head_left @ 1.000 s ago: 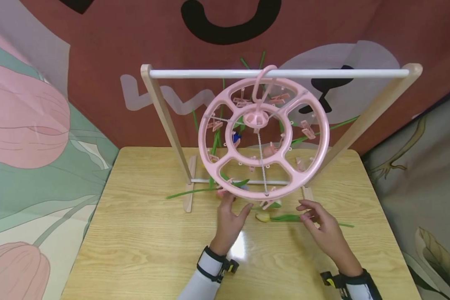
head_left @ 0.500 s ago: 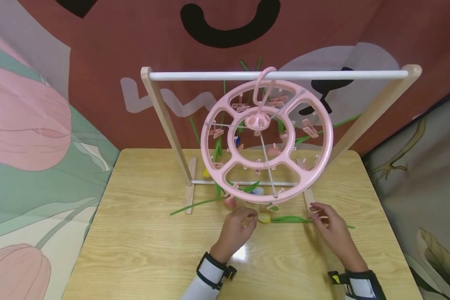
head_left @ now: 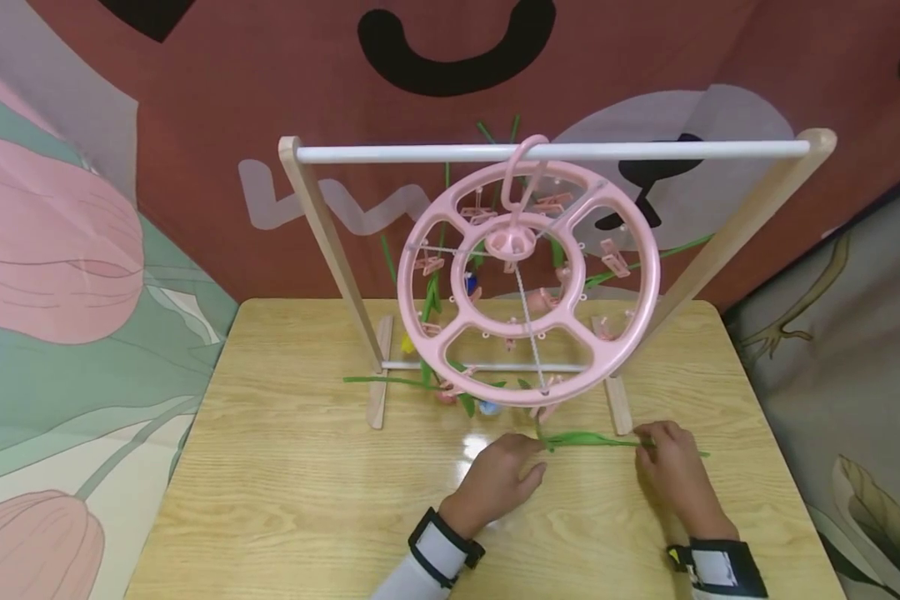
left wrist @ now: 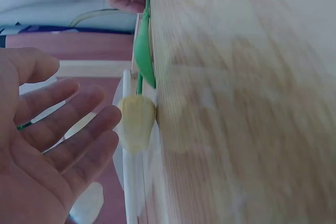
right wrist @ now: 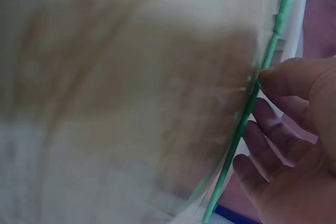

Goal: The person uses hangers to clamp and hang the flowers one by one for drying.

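A yellow artificial tulip [left wrist: 137, 124] lies along the wooden table, and its green leaf [head_left: 576, 438] shows in the head view. My right hand [head_left: 675, 471] pinches its stem [right wrist: 241, 127] by the thumb and index finger, the other fingers loosely bent. Beside the bloom is my left hand [head_left: 495, 479], palm toward it and fingers spread, holding nothing; in the head view it hides the bloom. Over the flower hangs a pink round clip hanger [head_left: 510, 398]. Several tulips hang from its clips, among them a light blue one [head_left: 489, 407] and a yellow one [head_left: 407, 342].
The hanger hooks onto the white top bar [head_left: 390, 154] of a wooden rack, whose right foot [head_left: 618, 406] stands just behind the tulip stem. Pink clips [head_left: 615, 258] dangle around the ring. A printed cloth [head_left: 217, 108] backs the table [head_left: 270, 483].
My left hand has left the hanger's front edge, moved right to the yellow tulip's bloom and spread its fingers. My right hand has slid slightly right along the stem. The hanger has swayed.
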